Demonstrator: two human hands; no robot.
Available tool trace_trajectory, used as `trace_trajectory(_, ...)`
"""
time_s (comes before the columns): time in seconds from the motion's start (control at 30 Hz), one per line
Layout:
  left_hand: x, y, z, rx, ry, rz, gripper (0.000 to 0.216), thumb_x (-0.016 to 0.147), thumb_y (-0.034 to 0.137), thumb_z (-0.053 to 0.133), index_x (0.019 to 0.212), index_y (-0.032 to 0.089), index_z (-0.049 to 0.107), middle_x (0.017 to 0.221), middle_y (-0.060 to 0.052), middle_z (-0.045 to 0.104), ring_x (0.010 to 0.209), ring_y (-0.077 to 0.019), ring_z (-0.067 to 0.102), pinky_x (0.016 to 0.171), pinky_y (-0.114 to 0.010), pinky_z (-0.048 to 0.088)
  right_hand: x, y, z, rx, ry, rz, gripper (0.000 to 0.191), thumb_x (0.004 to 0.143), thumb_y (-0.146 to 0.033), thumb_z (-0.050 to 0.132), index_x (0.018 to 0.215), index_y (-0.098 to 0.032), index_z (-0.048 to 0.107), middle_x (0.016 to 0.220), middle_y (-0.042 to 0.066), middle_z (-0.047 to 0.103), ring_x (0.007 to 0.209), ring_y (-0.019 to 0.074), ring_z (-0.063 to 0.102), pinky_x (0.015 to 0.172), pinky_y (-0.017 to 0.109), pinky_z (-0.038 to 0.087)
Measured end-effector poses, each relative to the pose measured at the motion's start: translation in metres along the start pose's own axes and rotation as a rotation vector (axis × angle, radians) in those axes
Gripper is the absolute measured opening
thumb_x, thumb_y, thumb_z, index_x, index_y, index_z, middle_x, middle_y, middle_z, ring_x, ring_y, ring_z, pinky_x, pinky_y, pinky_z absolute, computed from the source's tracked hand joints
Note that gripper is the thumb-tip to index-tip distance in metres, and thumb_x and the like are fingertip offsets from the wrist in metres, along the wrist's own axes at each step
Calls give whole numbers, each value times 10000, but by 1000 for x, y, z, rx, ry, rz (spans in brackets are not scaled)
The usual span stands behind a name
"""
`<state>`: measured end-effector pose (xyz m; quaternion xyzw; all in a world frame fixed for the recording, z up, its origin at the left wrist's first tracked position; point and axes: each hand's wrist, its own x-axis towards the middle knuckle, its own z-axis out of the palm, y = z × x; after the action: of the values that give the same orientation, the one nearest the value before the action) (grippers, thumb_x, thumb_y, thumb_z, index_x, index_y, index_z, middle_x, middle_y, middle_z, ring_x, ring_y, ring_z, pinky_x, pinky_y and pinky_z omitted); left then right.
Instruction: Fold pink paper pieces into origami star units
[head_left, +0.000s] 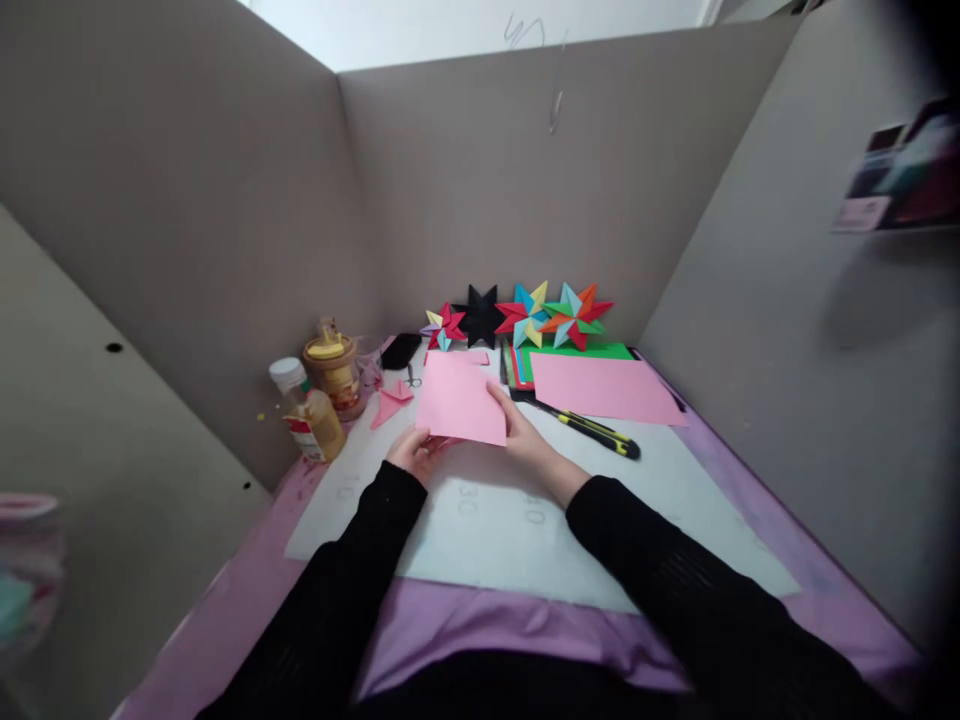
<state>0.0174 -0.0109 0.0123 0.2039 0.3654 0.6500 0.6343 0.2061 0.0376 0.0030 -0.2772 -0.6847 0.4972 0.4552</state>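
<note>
A pink square of paper point(459, 400) is held just above the white cutting mat point(600, 540). My left hand point(415, 452) grips its near left corner, fingers curled under the edge. My right hand point(525, 438) pinches its right edge, thumb on top. Both arms wear black sleeves. A small folded pink piece point(391, 402) lies on the mat to the left of the sheet.
Several folded paper stars point(525, 315) stand along the back wall. A larger pink sheet point(600, 388) covers a stack of coloured paper, with a yellow-and-black utility knife point(596, 432) in front. Glue bottle point(311, 415) and jar point(334, 372) stand at left. Cardboard walls enclose three sides.
</note>
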Motion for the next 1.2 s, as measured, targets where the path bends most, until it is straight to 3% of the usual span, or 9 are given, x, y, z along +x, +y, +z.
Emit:
trace_trajectory(0.1, -14, -5, -13, 419, 24, 36, 168, 548, 215, 636, 682, 125, 587, 612, -24, 628, 586, -151, 585, 526, -237, 430, -23, -17, -1, -26, 134, -62, 828, 626, -238, 690, 1350, -247, 287, 1382, 64, 336, 1220, 228, 382, 974, 321, 355)
trace_trajectory(0.23, -28, -10, -32, 906, -23, 195, 181, 576, 267, 626, 496, 132, 536, 395, 50, 450, 409, -71, 392, 413, -195, 289, -50, -23, -3, -179, 129, -59, 438, 675, -144, 574, 1107, -214, 592, 1157, 54, 575, 1060, 201, 528, 919, 332, 407)
trace_trajectory(0.33, -34, -6, -36, 722, -134, 146, 165, 556, 262, 656, 651, 140, 596, 538, 34, 554, 510, -94, 494, 481, -195, 373, -63, -19, -6, -247, 45, -10, 305, 648, -91, 527, 880, -198, 693, 970, 50, 661, 941, 195, 589, 867, 339, 439)
trace_trajectory(0.43, -37, 4, -28, 436, -242, -116, 383, 594, 338, 652, 934, 167, 600, 749, -27, 650, 621, -140, 585, 549, -241, 453, -69, -17, -8, -129, 2, 84, 269, 644, -118, 546, 858, -186, 694, 970, 60, 660, 869, 199, 615, 767, 331, 481)
trace_trajectory(0.5, -37, 9, -18, 386, -309, -218, 421, 604, 353, 672, 956, 131, 608, 793, -77, 669, 635, -166, 610, 589, -277, 482, -70, -18, -8, -54, -34, 123, 235, 645, -152, 579, 851, -172, 691, 961, 69, 658, 826, 202, 623, 727, 331, 490)
trace_trajectory(0.67, -28, 3, 12, 534, -300, -175, 407, 516, 183, 761, 880, 49, 637, 784, -133, 687, 731, -265, 645, 723, -366, 508, -70, -29, -9, -116, -8, 14, 338, 661, -231, 638, 997, -201, 656, 1112, 85, 587, 995, 231, 563, 878, 388, 427)
trace_trajectory(0.73, -21, -4, 20, 469, -225, -104, 414, 542, 208, 748, 907, 51, 631, 799, -139, 689, 758, -284, 646, 740, -394, 512, -69, -33, -11, -223, 51, -104, 426, 641, -240, 674, 1065, -229, 628, 1324, 82, 409, 1174, 254, 423, 985, 400, 331)
trace_trajectory(0.83, -14, -14, 21, 310, -209, -72, 451, 602, 246, 703, 1000, 58, 605, 895, -162, 677, 869, -301, 628, 795, -413, 501, -66, -33, -17, -287, 97, -146, 310, 663, -255, 668, 972, -253, 676, 1449, 23, 173, 1255, 275, 299, 1013, 418, 289)
trace_trajectory(1.2, -6, -19, -3, 302, -343, -135, 505, 506, 199, 732, 970, 54, 595, 832, -162, 680, 788, -315, 642, 735, -441, 506, -61, -28, -24, -182, 19, -119, 177, 666, -329, 690, 823, -252, 715, 1418, 8, 265, 1271, 258, 296, 1044, 381, 250)
